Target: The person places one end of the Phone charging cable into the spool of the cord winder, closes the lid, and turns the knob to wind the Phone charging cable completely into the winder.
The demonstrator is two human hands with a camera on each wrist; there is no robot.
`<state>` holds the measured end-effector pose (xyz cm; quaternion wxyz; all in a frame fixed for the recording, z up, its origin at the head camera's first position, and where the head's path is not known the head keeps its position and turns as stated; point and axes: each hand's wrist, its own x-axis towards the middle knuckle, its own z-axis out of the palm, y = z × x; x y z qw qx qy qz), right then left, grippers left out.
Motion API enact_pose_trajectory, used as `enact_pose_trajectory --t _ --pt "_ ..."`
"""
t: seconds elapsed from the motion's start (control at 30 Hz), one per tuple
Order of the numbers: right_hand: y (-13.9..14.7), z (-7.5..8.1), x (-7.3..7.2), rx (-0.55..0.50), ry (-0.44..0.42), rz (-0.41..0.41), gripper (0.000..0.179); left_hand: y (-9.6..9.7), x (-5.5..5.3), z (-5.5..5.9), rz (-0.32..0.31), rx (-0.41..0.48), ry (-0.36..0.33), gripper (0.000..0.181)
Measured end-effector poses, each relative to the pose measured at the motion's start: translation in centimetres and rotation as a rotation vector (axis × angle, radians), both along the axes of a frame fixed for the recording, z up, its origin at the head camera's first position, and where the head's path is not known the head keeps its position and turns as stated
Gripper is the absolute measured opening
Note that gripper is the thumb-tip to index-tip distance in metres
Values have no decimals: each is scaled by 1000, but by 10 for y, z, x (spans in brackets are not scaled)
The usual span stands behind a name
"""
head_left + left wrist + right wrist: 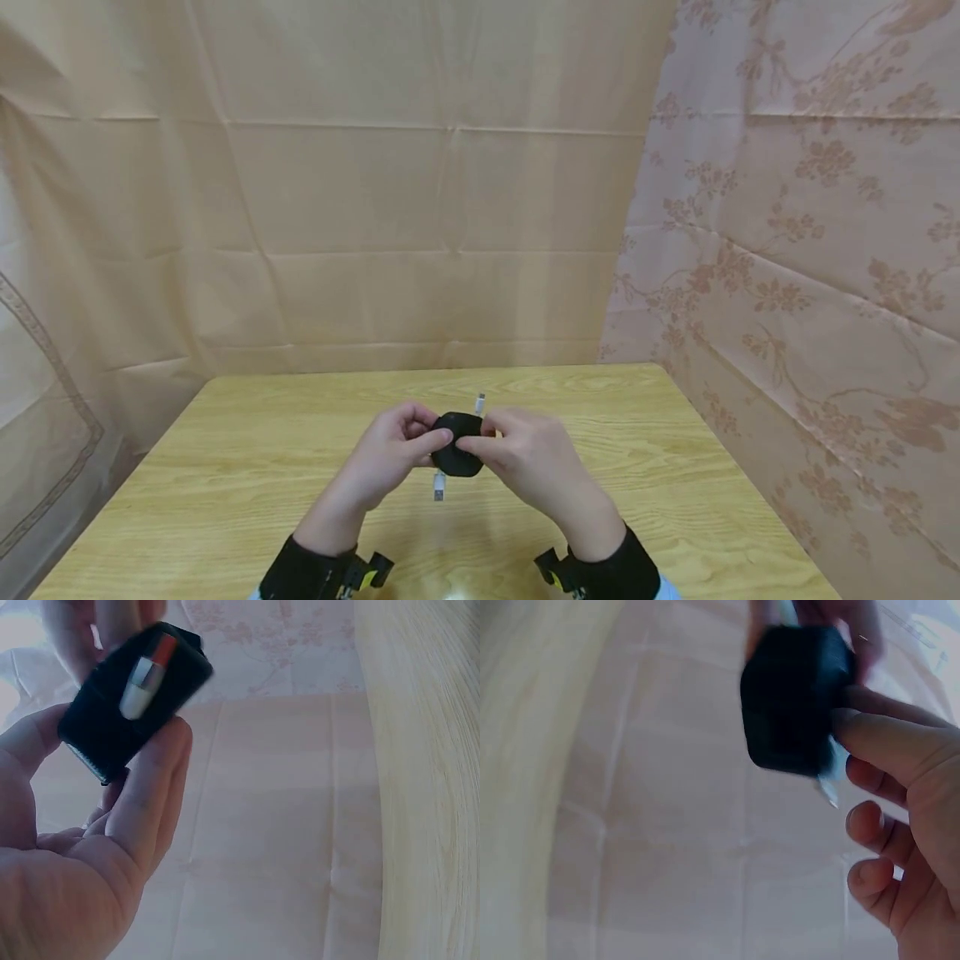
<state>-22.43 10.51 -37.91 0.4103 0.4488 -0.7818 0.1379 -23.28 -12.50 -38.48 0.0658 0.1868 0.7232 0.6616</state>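
Note:
A small black case (458,444) with faceted sides is held up over the table between both hands. From its near side sticks a white USB plug (439,486) with a metal tip, and a second white plug (480,404) juts from the far side. My left hand (393,446) grips the case's left side, thumb on the face toward me; in the left wrist view its fingers support the case (112,731) from beneath. With thumb and forefinger, my right hand (528,454) pinches the right edge. Its other fingers (870,825) are bent, off the case.
A light wood-grain table (247,450) lies below the hands. Behind it hangs a creased beige cloth (390,208), with a flower-patterned pink cloth (795,250) along the right. Both wrists wear black bands (617,575) with small camera mounts.

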Motion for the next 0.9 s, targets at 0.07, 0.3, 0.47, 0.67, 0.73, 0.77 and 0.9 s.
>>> enact_pose_trajectory --t 0.07,0.3,0.47,0.67,0.73,0.77,0.9 --pt "-3 -4 0 1 -40 -37 23 1 1 1 4 -6 8 27" --pt "-10 -8 0 -70 -50 -137 15 3 1 3 21 19 -2 31" --pt "-18 -13 -3 -136 -3 -165 17 6 1 1 50 85 -41 33" --pt "-26 -21 -5 -216 -52 -247 29 14 -1 -8 73 105 -44 34" --pt "-28 -22 -4 -233 -127 -277 31 16 -1 -10 102 86 -18 35" --pt "-29 -22 -3 -243 -179 -293 32 16 -1 -10 119 74 -2 35" --pt "-33 -22 -1 -314 -418 -312 35 18 -1 -13 174 29 54 34"
